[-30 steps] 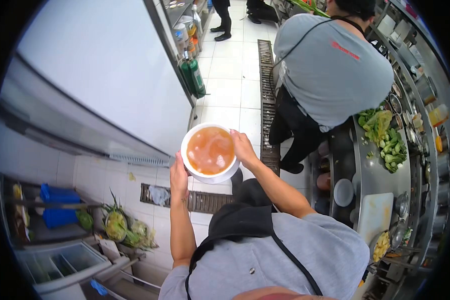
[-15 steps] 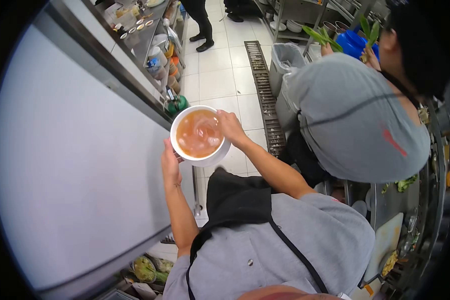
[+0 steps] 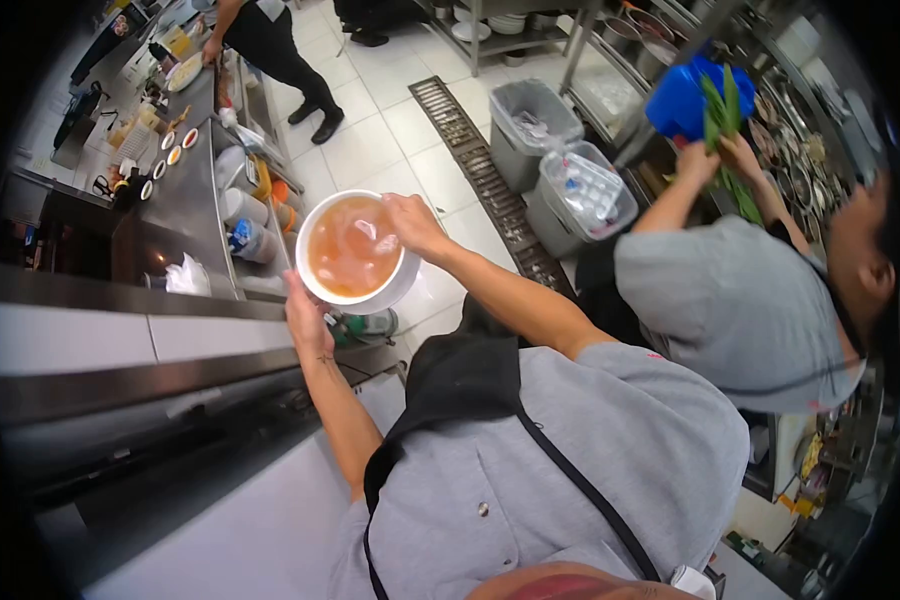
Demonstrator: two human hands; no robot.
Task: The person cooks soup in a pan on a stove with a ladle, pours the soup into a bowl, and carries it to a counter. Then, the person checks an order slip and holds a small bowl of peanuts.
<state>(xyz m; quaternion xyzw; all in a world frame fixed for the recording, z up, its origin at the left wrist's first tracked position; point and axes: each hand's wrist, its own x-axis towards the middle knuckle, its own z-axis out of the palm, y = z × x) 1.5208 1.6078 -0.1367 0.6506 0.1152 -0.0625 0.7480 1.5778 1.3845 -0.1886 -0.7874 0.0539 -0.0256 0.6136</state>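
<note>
A white bowl (image 3: 303,235) of orange-brown broth is held out in front of me, with a white plate (image 3: 398,292) beneath it. Pale lumps or bubbles show at the broth's surface, which is smeared by glare. My left hand (image 3: 306,312) grips the near left side, its fingers partly hidden under the bowl and plate. On the right, my right hand (image 3: 416,226) is closed over the bowl's rim, thumb side toward the broth.
To the left runs a steel counter (image 3: 185,185) with small sauce cups (image 3: 175,156) and containers. Two grey bins (image 3: 582,195) flank a floor drain grate (image 3: 485,150). At right a co-worker (image 3: 730,300) holds green leaves (image 3: 725,110); another person (image 3: 290,60) stands ahead.
My view has swung left and moved forward past the large white panel, bringing the counter into sight. The bowl stays in both hands. The co-worker at right has turned and shows more.
</note>
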